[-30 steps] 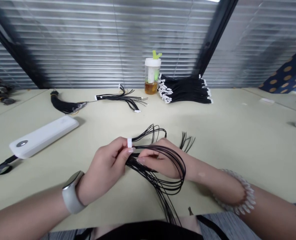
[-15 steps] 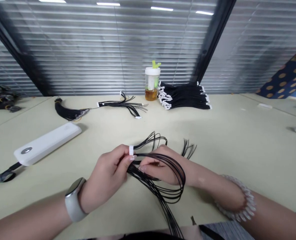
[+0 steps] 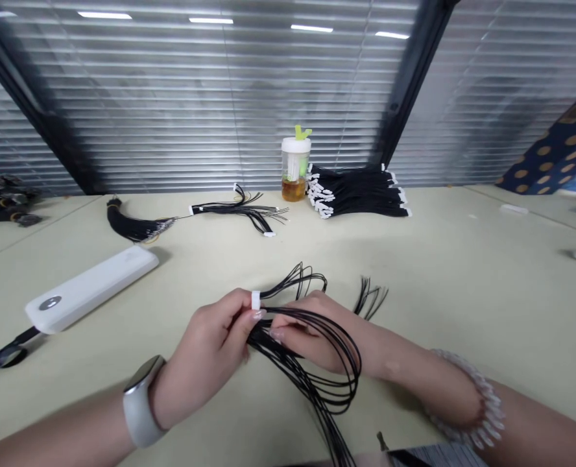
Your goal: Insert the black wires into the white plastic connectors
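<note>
My left hand (image 3: 215,353) is closed around a small white connector (image 3: 255,300), thumb and forefinger pinching it. Thin black wires (image 3: 312,383) run out of the connector; some loop round to the right over my other hand, and others hang toward the near table edge. My right hand (image 3: 312,331) sits inside that loop, its fingers curled and thumb tip against the wires close to the connector. Its other fingers are partly hidden by the strands. Loose wire ends (image 3: 370,298) poke out beyond my right wrist.
At the back stand a cup of amber drink (image 3: 295,172) and a pile of black cables with white connectors (image 3: 360,192). More wire bundles (image 3: 137,224) lie at the left, with a white power bank (image 3: 93,288) nearer me. A polka-dot bag (image 3: 551,152) is at far right.
The camera view has tilted slightly, so everything sits a little lower. Both hands keep nearly the same pose at the connector and wires.
</note>
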Action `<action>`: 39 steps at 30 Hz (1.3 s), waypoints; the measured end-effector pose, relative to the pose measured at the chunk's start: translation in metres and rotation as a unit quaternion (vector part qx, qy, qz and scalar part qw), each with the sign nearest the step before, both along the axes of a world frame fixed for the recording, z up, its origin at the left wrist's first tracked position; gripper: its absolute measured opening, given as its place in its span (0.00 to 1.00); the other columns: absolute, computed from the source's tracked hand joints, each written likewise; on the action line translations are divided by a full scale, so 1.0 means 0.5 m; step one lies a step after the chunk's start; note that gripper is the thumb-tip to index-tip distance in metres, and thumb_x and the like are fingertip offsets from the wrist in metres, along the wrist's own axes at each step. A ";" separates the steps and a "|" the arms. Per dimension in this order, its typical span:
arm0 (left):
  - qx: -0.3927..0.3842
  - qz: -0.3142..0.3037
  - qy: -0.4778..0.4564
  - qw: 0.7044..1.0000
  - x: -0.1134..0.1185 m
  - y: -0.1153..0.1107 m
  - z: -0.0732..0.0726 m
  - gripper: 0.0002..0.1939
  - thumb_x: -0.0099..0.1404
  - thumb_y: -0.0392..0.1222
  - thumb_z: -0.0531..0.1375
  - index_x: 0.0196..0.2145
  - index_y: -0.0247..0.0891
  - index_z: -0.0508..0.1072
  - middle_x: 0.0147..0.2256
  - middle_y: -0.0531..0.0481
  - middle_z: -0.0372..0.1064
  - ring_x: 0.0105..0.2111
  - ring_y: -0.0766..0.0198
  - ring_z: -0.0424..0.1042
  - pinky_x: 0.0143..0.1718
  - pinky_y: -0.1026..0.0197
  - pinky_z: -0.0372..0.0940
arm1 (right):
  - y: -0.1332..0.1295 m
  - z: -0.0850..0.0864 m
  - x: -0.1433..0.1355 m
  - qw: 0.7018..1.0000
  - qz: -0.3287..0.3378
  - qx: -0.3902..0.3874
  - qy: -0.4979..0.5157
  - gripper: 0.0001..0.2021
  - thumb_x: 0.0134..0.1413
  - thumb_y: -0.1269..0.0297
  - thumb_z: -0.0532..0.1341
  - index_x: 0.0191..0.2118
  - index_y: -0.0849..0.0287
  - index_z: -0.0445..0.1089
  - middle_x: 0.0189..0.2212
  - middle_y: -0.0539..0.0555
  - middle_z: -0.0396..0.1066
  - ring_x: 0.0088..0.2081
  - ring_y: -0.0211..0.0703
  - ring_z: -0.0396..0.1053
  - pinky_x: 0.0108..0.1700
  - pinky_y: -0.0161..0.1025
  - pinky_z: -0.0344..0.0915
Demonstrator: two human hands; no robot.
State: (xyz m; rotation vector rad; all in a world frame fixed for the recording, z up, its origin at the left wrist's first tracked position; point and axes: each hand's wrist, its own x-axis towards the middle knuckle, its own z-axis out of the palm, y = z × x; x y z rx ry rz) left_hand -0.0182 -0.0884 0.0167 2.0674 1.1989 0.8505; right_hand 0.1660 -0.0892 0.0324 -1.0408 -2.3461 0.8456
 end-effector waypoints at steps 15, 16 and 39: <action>-0.182 0.071 -0.161 0.967 0.024 0.009 0.017 0.16 0.61 0.51 0.51 0.24 0.37 0.58 0.18 0.60 0.51 0.14 0.75 0.54 0.14 0.71 0.56 | 0.022 0.038 0.060 0.974 -0.127 0.152 -0.111 0.09 0.55 0.64 0.54 0.26 0.62 0.62 0.25 0.51 0.62 0.26 0.34 0.58 0.28 0.32 0.53; -0.184 0.078 -0.175 0.964 0.025 0.009 0.016 0.16 0.61 0.52 0.51 0.24 0.37 0.59 0.18 0.59 0.51 0.14 0.76 0.54 0.14 0.71 0.56 | 0.023 0.039 0.061 0.964 -0.137 0.183 -0.133 0.10 0.55 0.64 0.54 0.25 0.62 0.63 0.25 0.52 0.62 0.27 0.36 0.58 0.29 0.34 0.53; -0.291 0.122 -0.337 0.887 0.009 0.047 -0.003 0.18 0.58 0.54 0.56 0.31 0.34 0.62 0.27 0.56 0.55 0.21 0.75 0.55 0.23 0.69 0.61 | 0.016 -0.008 0.034 0.907 -0.216 0.188 -0.307 0.13 0.57 0.66 0.48 0.32 0.56 0.70 0.21 0.53 0.71 0.23 0.42 0.67 0.25 0.36 0.45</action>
